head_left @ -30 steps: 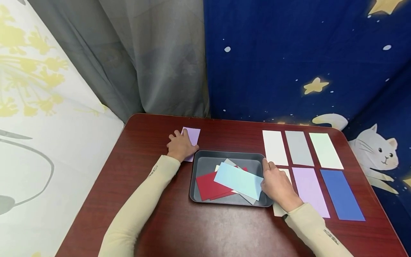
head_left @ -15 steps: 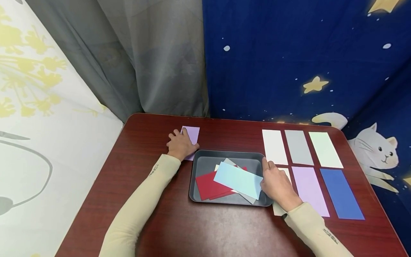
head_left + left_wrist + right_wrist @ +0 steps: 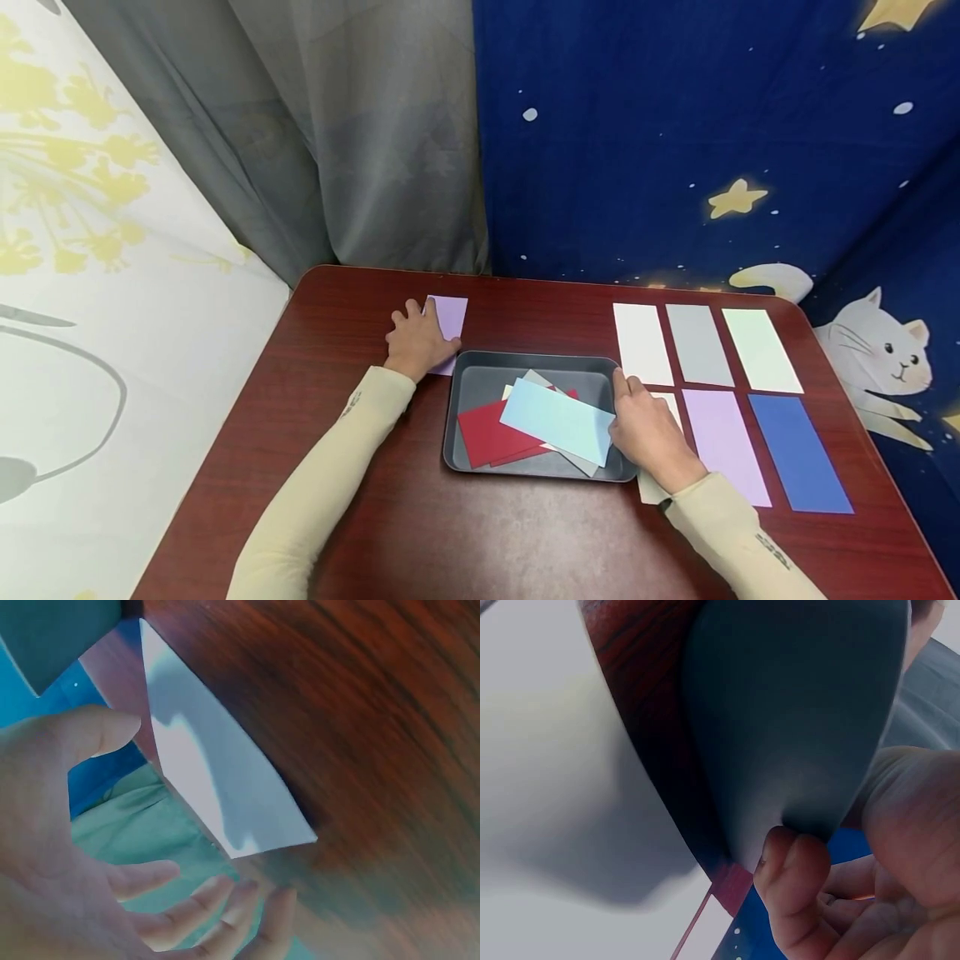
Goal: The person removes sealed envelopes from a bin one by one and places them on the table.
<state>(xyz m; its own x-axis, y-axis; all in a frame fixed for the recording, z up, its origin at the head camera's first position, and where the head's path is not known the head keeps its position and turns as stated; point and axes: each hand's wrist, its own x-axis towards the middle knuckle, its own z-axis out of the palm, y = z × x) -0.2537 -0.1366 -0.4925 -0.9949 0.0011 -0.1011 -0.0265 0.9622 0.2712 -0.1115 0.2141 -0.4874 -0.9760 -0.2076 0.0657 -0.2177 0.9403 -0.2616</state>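
Observation:
A purple paper card (image 3: 452,316) lies at the back left of the table. My left hand (image 3: 417,340) is over its left side with fingers spread; in the left wrist view the card (image 3: 202,750) shows beyond the thumb and fingers, which have nothing between them. My right hand (image 3: 647,427) grips the right rim of a dark grey baking tray (image 3: 480,367), fingers curled at its edge (image 3: 795,735) in the right wrist view. Inside the tray a light blue card (image 3: 557,421) lies on top of red cards (image 3: 483,429), with grey and cream ones partly hidden.
To the tray's right, cards form two rows on the reddish-brown table (image 3: 375,517): white (image 3: 642,343), grey (image 3: 699,343) and pale green (image 3: 762,350) behind, then cream, lilac (image 3: 726,446) and blue (image 3: 799,452). My right hand partly covers the cream card (image 3: 655,490). Curtains hang behind.
My left hand has shifted slightly left over the purple card. The right hand and the tray have stayed in place.

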